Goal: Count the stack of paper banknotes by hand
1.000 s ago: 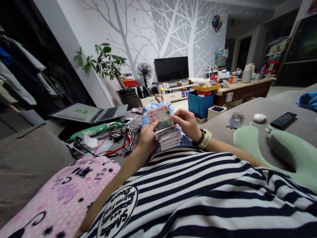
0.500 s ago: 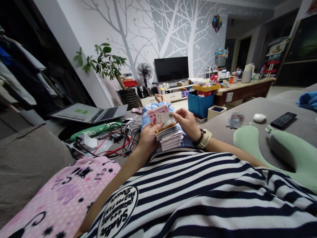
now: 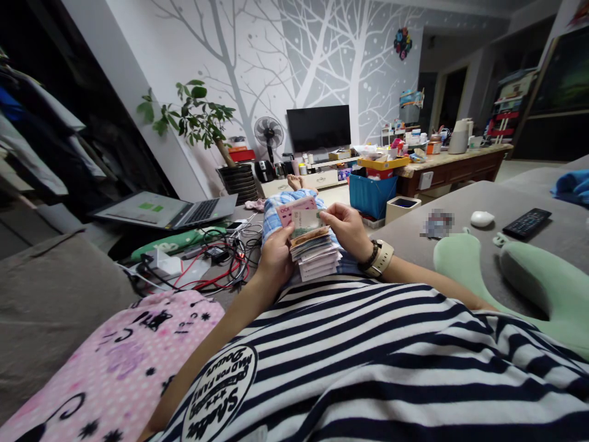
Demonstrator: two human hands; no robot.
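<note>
Over the near edge of a blue-checked lap (image 3: 274, 216), the left hand (image 3: 277, 253) grips a stack of banknotes (image 3: 317, 256); the right hand (image 3: 345, 226) pinches a pale note (image 3: 306, 219), apparently leafing. Next calls for separating one note.

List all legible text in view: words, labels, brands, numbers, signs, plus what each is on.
"100": pink banknote.
"MAD FOR FA…", then "Down": oval shirt print; its other lettering isn't fully legible.
"6": wall clock; I can't read its other numerals surely.
Too small or blurred: green banknote digits, laptop screen, remote buttons, labels on the far table items.
Pixelated, unreadable: item on the sofa.
</note>
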